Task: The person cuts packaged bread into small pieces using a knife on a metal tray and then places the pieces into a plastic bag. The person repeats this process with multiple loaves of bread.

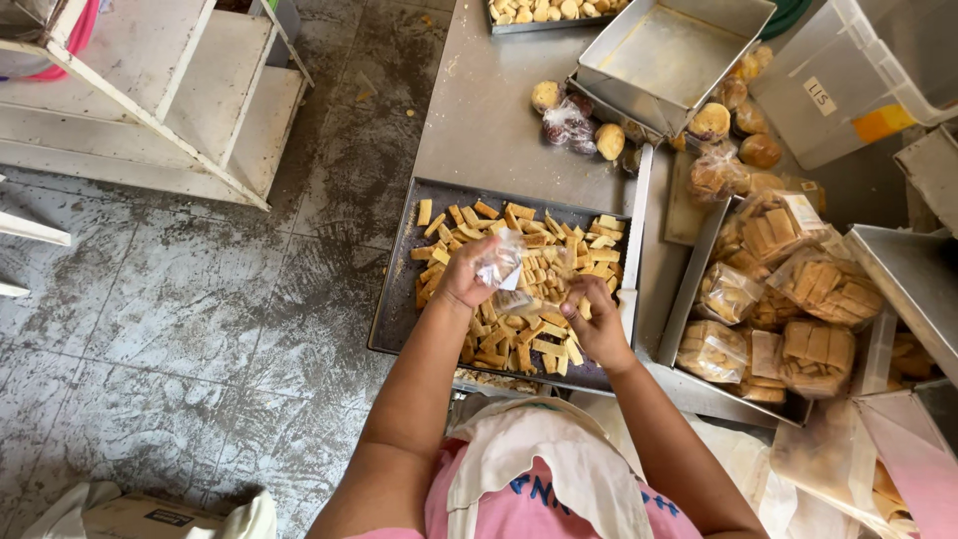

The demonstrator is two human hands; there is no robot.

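Observation:
My left hand (469, 271) holds a small clear plastic bag (501, 262) above a dark metal tray (394, 289). The tray is covered with several golden rectangular biscuit sticks (539, 289). My right hand (596, 321) hovers over the sticks near the tray's right side, fingers curled around a few pieces close to the bag's mouth. Both forearms reach in from the bottom of the view.
A second tray (689, 299) to the right holds several filled clear bags of biscuits (818, 289). Round pastries (610, 141) and an empty square metal pan (671, 55) lie on the steel table behind. A white plastic bin (858, 70) stands far right, a white shelf (180, 90) at left.

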